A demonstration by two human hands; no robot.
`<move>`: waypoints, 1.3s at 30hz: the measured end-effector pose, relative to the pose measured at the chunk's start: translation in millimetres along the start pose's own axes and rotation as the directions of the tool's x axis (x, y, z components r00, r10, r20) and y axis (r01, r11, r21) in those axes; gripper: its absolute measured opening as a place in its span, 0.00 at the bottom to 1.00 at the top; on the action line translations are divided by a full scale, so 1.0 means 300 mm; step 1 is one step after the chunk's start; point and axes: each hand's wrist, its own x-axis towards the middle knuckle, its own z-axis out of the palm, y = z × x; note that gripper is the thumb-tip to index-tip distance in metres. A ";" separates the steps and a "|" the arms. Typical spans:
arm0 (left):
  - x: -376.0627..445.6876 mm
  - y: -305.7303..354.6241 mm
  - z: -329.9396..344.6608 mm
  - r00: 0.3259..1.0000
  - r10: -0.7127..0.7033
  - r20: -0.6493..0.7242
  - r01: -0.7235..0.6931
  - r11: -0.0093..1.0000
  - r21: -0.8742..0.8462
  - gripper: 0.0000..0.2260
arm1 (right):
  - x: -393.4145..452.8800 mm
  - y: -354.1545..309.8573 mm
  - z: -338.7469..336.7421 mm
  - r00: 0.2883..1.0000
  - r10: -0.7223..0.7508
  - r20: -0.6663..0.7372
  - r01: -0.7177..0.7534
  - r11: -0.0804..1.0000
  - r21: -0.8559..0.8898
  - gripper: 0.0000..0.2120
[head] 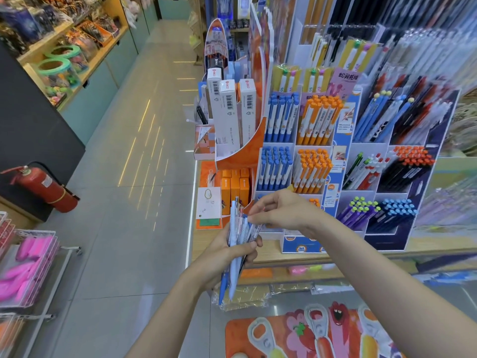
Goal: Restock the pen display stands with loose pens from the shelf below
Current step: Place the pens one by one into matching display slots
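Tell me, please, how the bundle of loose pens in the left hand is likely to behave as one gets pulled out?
The pens look smooth and stiff, so neighbours may slide. The left hand grips only their middle; the fanned tips could splay further as the right hand pinches one.

Shop aisle w/ glossy grey tile floor point(124, 202).

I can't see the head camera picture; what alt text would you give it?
A person's left hand grips a bundle of loose pens while the right hand pinches one pen at the top of the bundle. Behind the hands stands a tiered pen display stand holding blue, orange, purple and black pens, beside a shop aisle with a red fire extinguisher.
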 end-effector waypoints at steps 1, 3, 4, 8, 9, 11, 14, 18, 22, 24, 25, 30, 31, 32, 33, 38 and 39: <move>0.000 0.002 -0.004 1.000 0.003 0.009 -0.003 1.000 -0.010 0.19 | 0.001 0.000 0.003 1.000 -0.019 -0.009 0.019 1.000 -0.012 0.06; -0.002 0.006 -0.015 0.999 0.007 0.034 -0.006 1.000 -0.014 0.18 | -0.001 -0.001 0.009 0.997 -0.068 -0.028 0.068 0.998 -0.005 0.06; -0.004 0.007 -0.019 0.999 0.003 0.047 -0.002 1.000 -0.016 0.18 | -0.002 -0.003 0.009 0.994 -0.099 -0.055 0.100 0.995 0.006 0.05; -0.007 -0.005 -0.022 0.999 -0.033 0.043 0.035 0.998 -0.051 0.18 | 0.013 -0.006 -0.025 0.935 -0.213 -0.282 0.213 0.977 -0.032 0.05; -0.005 -0.009 -0.020 0.999 -0.037 0.031 0.038 0.998 -0.048 0.17 | 0.012 -0.010 -0.036 0.925 -0.219 -0.310 0.222 0.975 -0.025 0.05; -0.003 -0.019 -0.014 0.999 -0.044 0.007 0.044 0.999 -0.028 0.13 | 0.008 -0.013 -0.058 0.913 -0.240 -0.329 0.246 0.969 -0.026 0.04; 0.003 -0.032 -0.009 0.997 -0.068 -0.038 0.068 0.998 -0.002 0.10 | -0.005 0.002 -0.129 0.834 -0.286 -0.472 0.313 0.949 -0.021 0.03; 0.019 -0.060 -0.037 0.974 -0.093 -0.208 0.088 0.996 -0.034 0.10 | -0.014 0.096 -0.242 0.715 -0.311 -0.627 0.300 0.945 -0.126 0.03; 0.037 -0.076 -0.040 0.961 -0.096 -0.259 0.069 0.991 -0.111 0.09 | 0.000 0.246 -0.151 0.749 -0.416 -0.516 0.222 0.891 -0.396 0.05; 0.040 -0.077 -0.028 0.965 -0.087 -0.246 0.068 0.994 -0.087 0.07 | 0.029 0.309 -0.106 0.713 -0.516 -0.475 0.240 0.816 -0.526 0.05; 0.041 -0.078 -0.022 0.967 -0.085 -0.239 0.068 0.995 -0.077 0.07 | 0.046 0.334 -0.092 0.700 -0.540 -0.468 0.241 0.795 -0.557 0.05; 0.040 -0.081 -0.016 0.974 -0.076 -0.214 0.059 0.995 -0.082 0.12 | 0.115 0.396 -0.049 0.675 -0.562 -0.478 0.248 0.783 -0.571 0.04; 0.039 -0.082 -0.021 0.975 -0.077 -0.210 0.060 0.995 -0.083 0.13 | 0.125 0.401 -0.045 0.670 -0.572 -0.473 0.251 0.774 -0.581 0.04; 0.037 -0.082 -0.024 0.975 -0.079 -0.207 0.062 0.994 -0.084 0.15 | 0.134 0.405 -0.043 0.665 -0.579 -0.472 0.253 0.769 -0.587 0.04; 0.033 -0.082 -0.029 0.975 -0.082 -0.209 0.065 0.994 -0.086 0.16 | 0.142 0.408 -0.042 0.664 -0.580 -0.472 0.252 0.768 -0.589 0.04; 0.015 -0.079 -0.048 0.972 -0.091 -0.218 0.070 0.992 -0.102 0.19 | 0.172 0.436 -0.028 0.676 -0.586 -0.446 0.243 0.749 -0.617 0.04; 0.014 -0.079 -0.053 0.971 -0.090 -0.219 0.069 0.992 -0.102 0.20 | 0.179 0.442 -0.023 0.675 -0.587 -0.446 0.243 0.748 -0.617 0.05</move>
